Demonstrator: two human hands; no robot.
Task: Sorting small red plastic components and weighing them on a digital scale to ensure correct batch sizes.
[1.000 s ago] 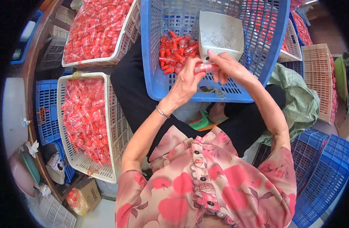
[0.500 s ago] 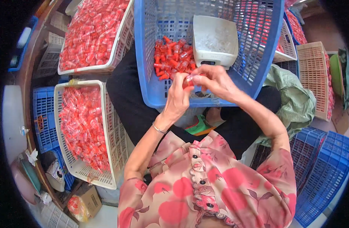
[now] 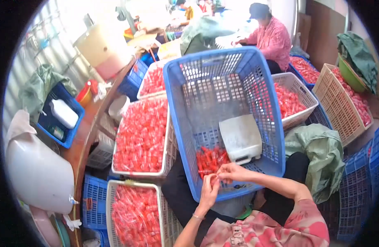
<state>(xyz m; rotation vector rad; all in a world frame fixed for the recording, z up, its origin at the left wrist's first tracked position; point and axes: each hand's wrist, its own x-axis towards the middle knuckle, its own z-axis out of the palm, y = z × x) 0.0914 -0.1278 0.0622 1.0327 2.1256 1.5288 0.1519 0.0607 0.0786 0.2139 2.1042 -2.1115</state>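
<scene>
Blue basket: the widest thing at hand point(image 3: 180, 127) is being carried at the lap, its near edge being met by the wrists, its long sides being run away toward the far edge.
White crates: red pieces are being held in bulk; one crate point(image 3: 168, 152) is being kept just beside the basket's left edge, another point(image 3: 168, 218) near its near left corner, a third point(image 3: 300, 116) by its right edge.
Green sack: crumpled folds point(image 3: 315, 158) are being shown near the basket's near right corner, outside it.
White box: a squarish container point(image 3: 241, 133) is being stood inside the basket, toward the near right corner; its contents are not being shown clearly.
Red pile: loose red pieces point(image 3: 210, 160) are being gathered at the basket's near left corner, just beside the white box.
Hands: left hand point(image 3: 210, 190) and right hand point(image 3: 234, 172) are being held together over the near edge, toward its left end, fingers being curled inward, tips being brought close; whether a piece is being pinched cannot be told, the fingertips being blurred.
Done and left: work is being judged as under way; the crates' bulk is perhaps being counted as done, the red pile as left; whether crated pieces are being finished elsewhere cannot be told.
</scene>
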